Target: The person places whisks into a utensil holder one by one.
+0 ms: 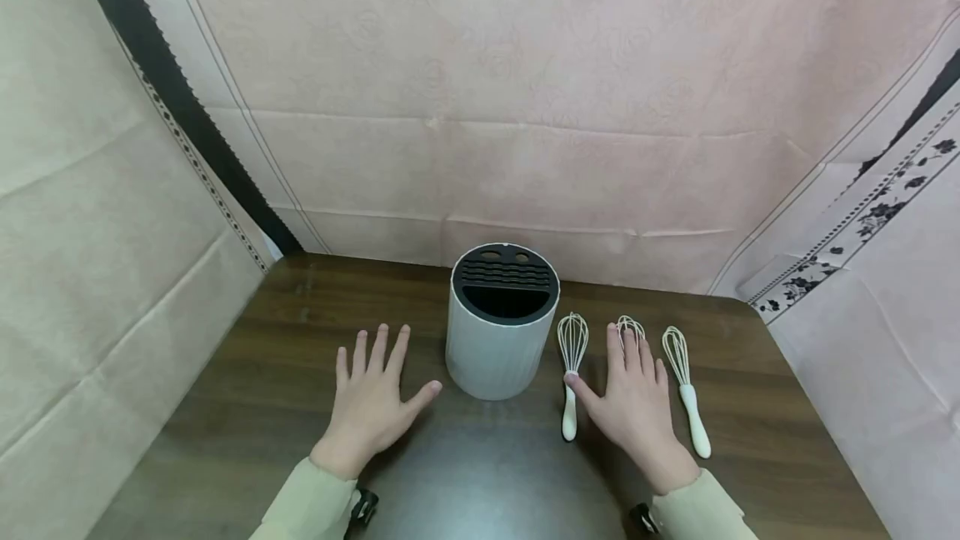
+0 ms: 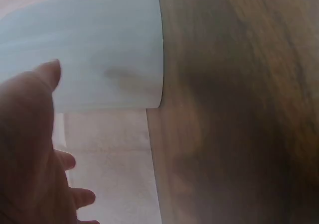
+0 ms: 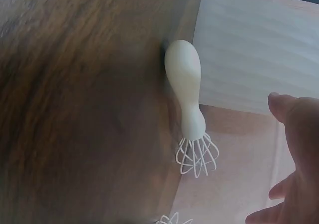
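My left hand [image 1: 371, 407] is spread with straight fingers over the table, left of a white round utensil holder [image 1: 491, 365] with a black slotted top. My right hand [image 1: 637, 402] is also spread, above a white whisk [image 1: 630, 326] whose wires show past its fingertips; its handle is hidden. A second whisk [image 1: 572, 348] lies between the holder and the right hand, the right thumb crossing over it in the head view. To the right of that hand lies a third whisk [image 1: 688, 398]. In the right wrist view the thumb is apart from the nearest whisk [image 3: 184, 79].
The brown wooden table [image 1: 225, 432] has rounded far corners. A pale pink cloth [image 1: 480, 90] hangs behind it, with more pale cloth [image 1: 90, 273] on the left and floral-bordered cloth [image 1: 892, 340] on the right.
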`<move>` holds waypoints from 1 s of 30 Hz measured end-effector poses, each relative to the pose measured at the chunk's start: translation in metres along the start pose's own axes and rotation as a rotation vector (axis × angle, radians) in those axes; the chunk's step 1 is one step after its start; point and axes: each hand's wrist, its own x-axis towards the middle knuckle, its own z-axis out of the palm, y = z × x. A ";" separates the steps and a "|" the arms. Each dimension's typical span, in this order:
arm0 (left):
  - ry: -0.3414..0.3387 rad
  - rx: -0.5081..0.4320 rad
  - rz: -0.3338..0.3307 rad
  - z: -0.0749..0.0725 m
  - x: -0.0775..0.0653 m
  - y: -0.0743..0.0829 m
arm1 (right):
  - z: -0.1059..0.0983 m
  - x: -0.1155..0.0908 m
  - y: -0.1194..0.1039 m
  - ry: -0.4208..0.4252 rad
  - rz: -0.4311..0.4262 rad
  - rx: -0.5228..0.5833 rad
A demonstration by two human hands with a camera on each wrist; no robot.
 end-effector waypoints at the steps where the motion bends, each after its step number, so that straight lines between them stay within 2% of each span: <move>1: 0.005 -0.017 0.006 -0.001 0.001 0.001 | 0.000 0.001 0.000 -0.007 0.005 0.021; 4: 0.004 -0.096 0.014 -0.003 0.004 0.004 | 0.000 0.003 0.001 -0.042 0.031 0.113; 6: -0.004 -0.194 0.014 -0.005 0.006 0.007 | -0.001 0.005 0.001 -0.076 0.063 0.196; 10: -0.009 -0.491 0.009 -0.012 0.010 0.016 | -0.004 0.011 0.001 -0.147 0.142 0.388; 13: 0.012 -0.734 0.034 -0.015 0.013 0.022 | -0.005 0.017 0.001 -0.190 0.195 0.516; 15: 0.025 -0.855 0.062 -0.016 0.016 0.025 | -0.004 0.020 0.001 -0.212 0.225 0.572; 17: 0.033 -0.938 0.081 -0.017 0.019 0.029 | -0.001 0.023 0.003 -0.222 0.243 0.604; 22: 0.025 -1.027 0.085 -0.021 0.028 0.038 | 0.004 0.029 0.004 -0.226 0.280 0.648; 30: 0.001 -1.070 0.073 -0.033 0.046 0.052 | 0.014 0.035 0.008 -0.292 0.335 0.688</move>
